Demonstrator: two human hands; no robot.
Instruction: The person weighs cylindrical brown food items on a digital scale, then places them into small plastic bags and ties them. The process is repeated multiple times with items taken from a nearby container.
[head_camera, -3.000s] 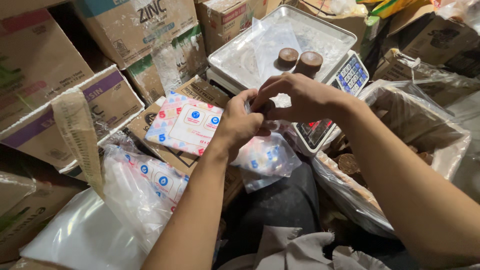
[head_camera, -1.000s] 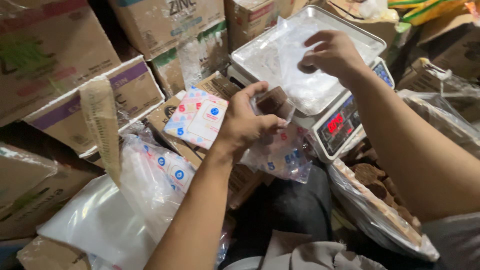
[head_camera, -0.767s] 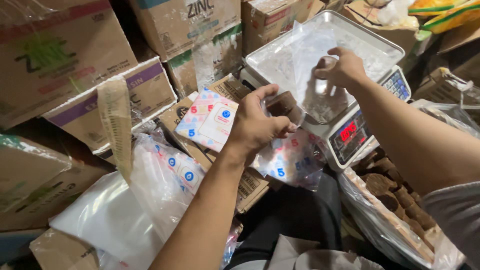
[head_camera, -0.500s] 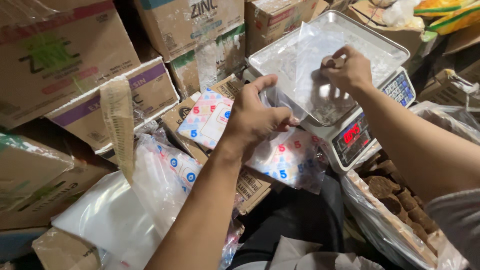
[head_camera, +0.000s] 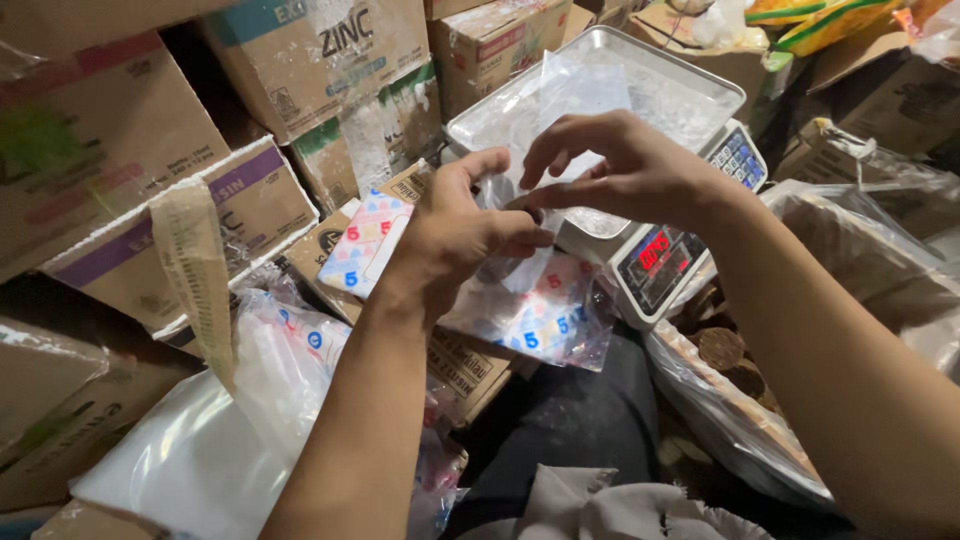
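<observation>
My left hand (head_camera: 455, 235) grips a small clear plastic bag (head_camera: 535, 320) printed with coloured dots, which hangs below the fingers. My right hand (head_camera: 625, 170) is right at the bag's mouth and touches my left fingers. Its thumb and fingers pinch a small dark brown piece (head_camera: 533, 212) that is mostly hidden. Just behind both hands stands a digital scale (head_camera: 660, 265) with a red lit display. Its metal tray (head_camera: 690, 90) carries a clear plastic sheet (head_camera: 565, 95).
A stack of the same printed bags (head_camera: 360, 240) lies on a cardboard box to the left. An open plastic sack of brown discs (head_camera: 725, 350) sits at the right, below the scale. Cardboard boxes (head_camera: 320, 60) crowd the back and left. Clear plastic bags (head_camera: 200, 460) are heaped at lower left.
My right hand has left the scale tray and come back to the mouth of the bag. My left hand kept hold of the bag throughout. The brown discs no longer lie on the tray.
</observation>
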